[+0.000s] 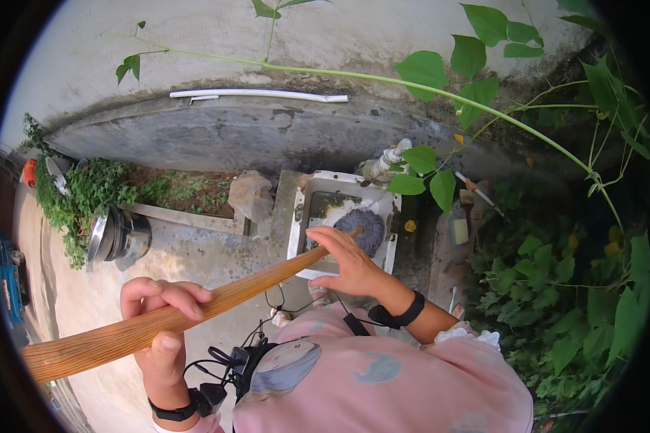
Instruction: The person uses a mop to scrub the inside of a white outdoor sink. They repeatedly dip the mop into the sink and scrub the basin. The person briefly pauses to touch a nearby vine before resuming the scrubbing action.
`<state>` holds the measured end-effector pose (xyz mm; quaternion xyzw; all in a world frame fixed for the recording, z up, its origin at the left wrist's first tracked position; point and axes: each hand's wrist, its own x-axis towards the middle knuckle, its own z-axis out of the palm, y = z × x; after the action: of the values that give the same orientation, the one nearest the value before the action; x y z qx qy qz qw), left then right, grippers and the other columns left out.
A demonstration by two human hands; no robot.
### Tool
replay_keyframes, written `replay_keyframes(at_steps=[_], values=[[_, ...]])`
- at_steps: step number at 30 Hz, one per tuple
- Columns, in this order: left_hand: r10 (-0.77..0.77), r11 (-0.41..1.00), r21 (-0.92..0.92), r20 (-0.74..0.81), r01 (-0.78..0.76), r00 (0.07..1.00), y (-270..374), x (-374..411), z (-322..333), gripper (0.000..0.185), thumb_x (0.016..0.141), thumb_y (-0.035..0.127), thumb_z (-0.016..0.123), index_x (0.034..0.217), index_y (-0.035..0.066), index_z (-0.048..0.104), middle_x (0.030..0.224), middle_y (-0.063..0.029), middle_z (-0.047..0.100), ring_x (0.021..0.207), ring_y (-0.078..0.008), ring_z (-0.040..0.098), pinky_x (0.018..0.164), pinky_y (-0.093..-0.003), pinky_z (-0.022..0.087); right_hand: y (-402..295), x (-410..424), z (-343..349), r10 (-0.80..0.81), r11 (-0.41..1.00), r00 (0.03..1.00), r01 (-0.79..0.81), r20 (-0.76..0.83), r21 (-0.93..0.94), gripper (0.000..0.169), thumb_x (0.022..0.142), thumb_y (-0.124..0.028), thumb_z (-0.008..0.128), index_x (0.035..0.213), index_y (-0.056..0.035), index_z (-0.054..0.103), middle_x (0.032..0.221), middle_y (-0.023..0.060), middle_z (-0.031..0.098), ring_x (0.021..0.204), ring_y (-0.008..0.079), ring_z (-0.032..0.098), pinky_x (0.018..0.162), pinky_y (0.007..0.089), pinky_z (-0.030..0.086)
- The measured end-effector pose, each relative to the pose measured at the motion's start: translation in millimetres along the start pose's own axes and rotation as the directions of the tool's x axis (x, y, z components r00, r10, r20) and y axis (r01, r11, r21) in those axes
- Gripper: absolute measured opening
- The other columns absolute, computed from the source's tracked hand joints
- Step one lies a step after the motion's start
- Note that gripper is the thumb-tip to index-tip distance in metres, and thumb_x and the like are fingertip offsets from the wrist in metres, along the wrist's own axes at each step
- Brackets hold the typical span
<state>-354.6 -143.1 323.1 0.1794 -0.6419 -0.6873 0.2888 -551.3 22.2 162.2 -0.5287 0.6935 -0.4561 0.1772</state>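
Note:
A mop's wooden handle (249,284) runs from the lower left up to a grey-blue mop head (364,230) inside a worn white sink (392,246). Around the handle's near part my left hand (165,311) is curled, thumb below and fingers over it. My right hand (344,260) is farther along, close to the sink; its fingers are stretched over the handle with the thumb apart. Whether its palm touches the wood cannot be told. Dark wet patches and some water show in the sink beside the mop head.
A green vine stem (379,78) with leaves crosses above the sink. A wrapped pipe (387,162) stands at its back. Metal pots (122,235) and a planting bed's concrete edge (189,219) lie left. A brush (467,208) and dense foliage (552,303) are right. Black cables (249,346) hang before my shirt.

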Motion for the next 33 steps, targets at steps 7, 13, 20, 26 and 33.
replay_keyframes(at_steps=[7, 13, 20, 26, 33], values=[[-0.042, 0.957, 0.285, 0.303, -0.048, 0.952, 30, 30, 8, 0.058, 0.081, 0.020, 0.059, 0.126, -0.001, 0.030, 0.119, -0.0140, 0.046, 0.113, -0.0229, 0.043, 0.094, -0.0343, 0.032, 4, 25, -2, 0.296, 0.954, 0.807, -0.276, -0.511, 0.117, 0.025, 0.072, -0.007, 0.067, 0.092, -0.0017, 0.054, 0.081, 0.0078, 0.058, 0.072, 0.0160, 0.056, 0.065, 0.0243, 0.044], [-0.103, 0.896, 0.364, -0.387, 0.255, 0.916, 27, -92, -165, 0.041, 0.087, 0.029, 0.049, 0.117, 0.002, 0.044, 0.107, -0.0096, 0.054, 0.103, -0.0191, 0.050, 0.092, -0.0313, 0.035, 44, -20, -99, 0.366, 0.928, 0.371, -0.070, -0.854, 0.367, 0.022, 0.080, -0.011, 0.061, 0.097, -0.0009, 0.051, 0.078, 0.0012, 0.050, 0.069, 0.0091, 0.048, 0.064, 0.0227, 0.042], [-0.485, 0.714, -0.246, -0.849, 0.656, 0.210, -98, -349, -318, 0.049, 0.084, 0.040, 0.047, 0.123, 0.010, 0.041, 0.110, -0.0057, 0.053, 0.100, -0.0174, 0.050, 0.087, -0.0302, 0.036, 45, -29, -131, 0.359, 0.880, 0.391, 0.162, -0.848, 0.447, 0.010, 0.082, -0.008, 0.056, 0.079, -0.0023, 0.048, 0.057, 0.0012, 0.040, 0.050, 0.0100, 0.039, 0.049, 0.0246, 0.034], [-0.824, 0.212, 0.125, -0.510, 0.969, 0.246, -239, -545, -298, 0.037, 0.083, 0.026, 0.046, 0.110, 0.001, 0.044, 0.093, -0.0142, 0.057, 0.073, -0.0276, 0.057, 0.059, -0.0384, 0.046, -64, 35, -186, 0.131, 0.841, 0.818, 0.207, -0.560, 0.500, 0.016, 0.084, -0.010, 0.051, 0.095, 0.0019, 0.052, 0.053, 0.0001, 0.037, 0.045, 0.0082, 0.034, 0.045, 0.0236, 0.030], [-0.637, 0.370, 0.466, -0.502, 0.803, 0.585, -225, -490, -210, 0.011, 0.071, 0.018, 0.059, 0.077, 0.009, 0.055, 0.076, -0.0083, 0.052, 0.073, -0.0268, 0.051, 0.065, -0.0408, 0.039, -99, 36, -260, -0.342, 0.792, 0.935, 0.234, 0.092, 0.564, 0.047, 0.078, -0.021, 0.060, 0.116, 0.0025, 0.043, 0.063, 0.0027, 0.048, 0.056, 0.0101, 0.048, 0.058, 0.0236, 0.042]])
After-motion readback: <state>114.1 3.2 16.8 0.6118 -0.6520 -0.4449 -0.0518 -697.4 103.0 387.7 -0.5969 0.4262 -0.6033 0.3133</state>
